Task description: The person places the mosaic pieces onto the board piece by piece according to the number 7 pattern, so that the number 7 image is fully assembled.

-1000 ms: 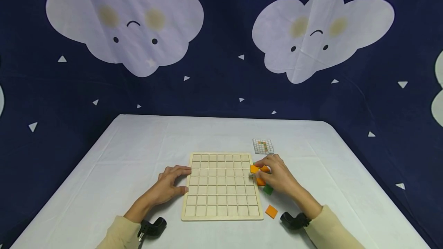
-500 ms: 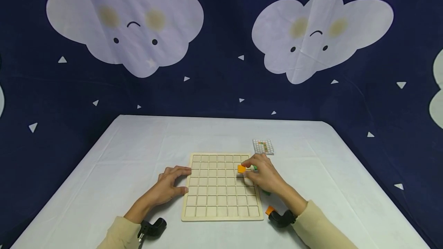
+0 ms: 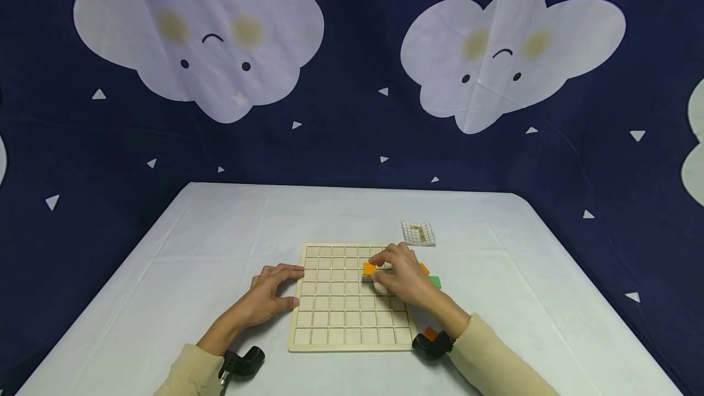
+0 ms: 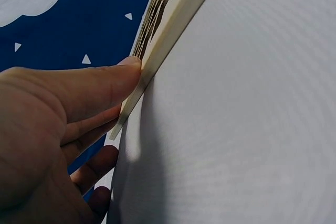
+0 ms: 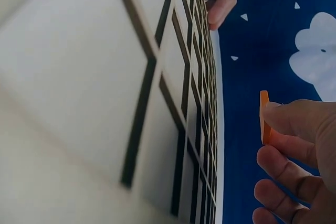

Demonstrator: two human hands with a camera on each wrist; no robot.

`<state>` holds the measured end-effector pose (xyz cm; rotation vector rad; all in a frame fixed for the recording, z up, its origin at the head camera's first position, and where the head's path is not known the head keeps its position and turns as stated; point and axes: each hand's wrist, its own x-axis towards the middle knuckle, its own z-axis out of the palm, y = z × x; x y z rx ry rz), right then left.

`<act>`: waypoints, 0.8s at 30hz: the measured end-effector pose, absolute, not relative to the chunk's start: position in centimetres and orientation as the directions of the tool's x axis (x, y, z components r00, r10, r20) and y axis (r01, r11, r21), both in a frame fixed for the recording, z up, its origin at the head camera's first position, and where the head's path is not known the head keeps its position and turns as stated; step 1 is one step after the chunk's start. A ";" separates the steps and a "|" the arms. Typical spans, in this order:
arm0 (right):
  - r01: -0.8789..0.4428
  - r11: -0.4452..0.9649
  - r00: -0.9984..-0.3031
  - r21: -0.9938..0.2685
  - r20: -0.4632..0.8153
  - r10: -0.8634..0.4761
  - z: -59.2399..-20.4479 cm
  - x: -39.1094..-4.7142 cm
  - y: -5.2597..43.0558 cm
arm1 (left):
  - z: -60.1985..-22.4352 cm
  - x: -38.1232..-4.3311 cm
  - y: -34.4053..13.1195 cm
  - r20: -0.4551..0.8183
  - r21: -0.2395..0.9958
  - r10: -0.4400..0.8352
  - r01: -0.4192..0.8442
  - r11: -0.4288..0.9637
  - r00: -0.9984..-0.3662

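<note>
Basically, right hand has the orange tile pinched at its fingertips, over the board. Tile's off the hand's left side, roughly parallel to the board, gap visible from the right wrist; square, so no long axis. Right hand's the nearer one. Left hand isn't clenched: thumb and fingers loosely spread, touching the left rim. Exact cell under the tile is hard to call. Green tile is partly behind the right hand, second orange tile partly behind the wrist cam. Card too small to read properly.
</note>
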<state>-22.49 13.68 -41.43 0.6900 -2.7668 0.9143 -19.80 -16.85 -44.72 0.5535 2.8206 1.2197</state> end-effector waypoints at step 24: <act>-0.509 0.701 -0.860 -0.500 0.257 -0.442 -41.6 -24.3 10.5 | -44.8 -19.8 -16.9 0.134 0.709 0.340 0.330 0.623 -0.931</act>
